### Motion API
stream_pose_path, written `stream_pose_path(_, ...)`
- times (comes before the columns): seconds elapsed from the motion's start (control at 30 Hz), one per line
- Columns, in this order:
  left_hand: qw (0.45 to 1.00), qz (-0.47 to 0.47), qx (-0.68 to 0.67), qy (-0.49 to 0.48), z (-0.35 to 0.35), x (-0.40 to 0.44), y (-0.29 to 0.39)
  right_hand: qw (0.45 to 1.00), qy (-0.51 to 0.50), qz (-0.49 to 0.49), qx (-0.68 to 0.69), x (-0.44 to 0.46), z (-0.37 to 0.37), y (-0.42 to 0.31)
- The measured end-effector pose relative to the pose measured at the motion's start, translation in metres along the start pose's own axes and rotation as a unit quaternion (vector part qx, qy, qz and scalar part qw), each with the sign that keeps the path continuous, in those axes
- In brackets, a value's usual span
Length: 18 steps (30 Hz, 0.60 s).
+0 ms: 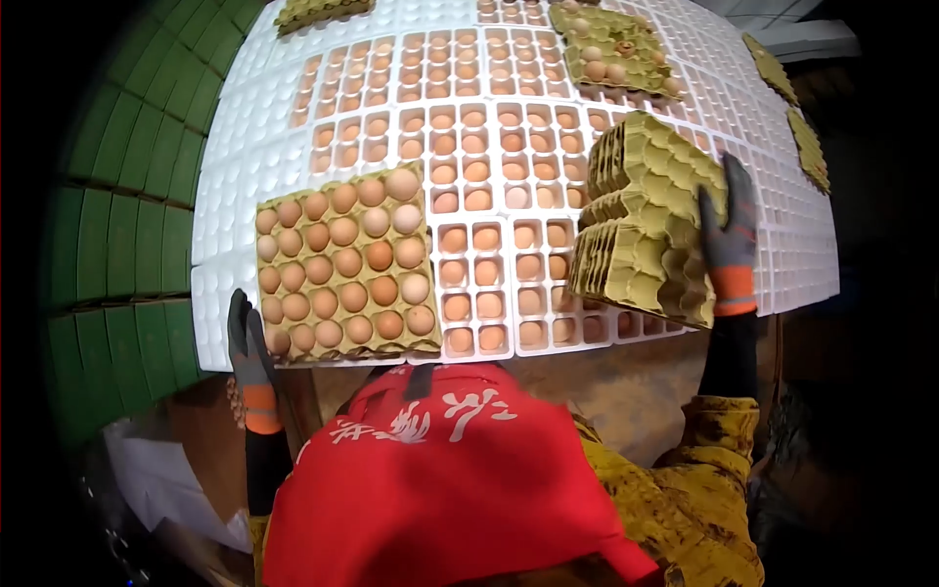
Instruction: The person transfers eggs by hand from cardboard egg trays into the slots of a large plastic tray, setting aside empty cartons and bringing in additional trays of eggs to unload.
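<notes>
My left hand point(252, 357), in a grey glove with an orange cuff, is beside the front left corner of a yellowish pulp egg tray point(431, 333). Its fingers are stretched out and nothing is in them. That tray carries rows of brown eggs point(347, 262). On the right, my right hand point(727, 230), gloved alike, lies against the right side of a thick stack of empty pulp egg trays point(650, 220). Its thumb reaches over the stack's edge, with the fingers extended upward. The stack stands over white plastic trays point(511, 269) holding eggs in their cells.
More white plastic trays point(240, 161) spread across the surface. Farther back lies a pulp tray point(626, 54) with a few eggs; smaller pulp pieces point(810, 152) lie at the far right edge. Green crates point(122, 235) are stacked along the left. A red apron point(440, 470) covers my front.
</notes>
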<state>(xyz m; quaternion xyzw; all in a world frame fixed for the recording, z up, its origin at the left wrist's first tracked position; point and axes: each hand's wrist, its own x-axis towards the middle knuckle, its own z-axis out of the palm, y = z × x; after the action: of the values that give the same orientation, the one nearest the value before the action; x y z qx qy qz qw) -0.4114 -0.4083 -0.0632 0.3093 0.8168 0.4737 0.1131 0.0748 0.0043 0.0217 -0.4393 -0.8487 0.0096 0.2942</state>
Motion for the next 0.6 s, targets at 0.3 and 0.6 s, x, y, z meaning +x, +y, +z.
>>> stream_pose_path(0.3,0.995,-0.088,-0.049,0.010,-0.031,0.020,-0.087,0.981,-0.152,-0.028,-0.118,-0.033,0.110,-0.024)
stream_pose_path(0.6,0.882,-0.300,-0.292,-0.214,-0.003,0.064,-0.092,0.831,-0.282,0.175,0.446,-0.081,0.143,-0.223)
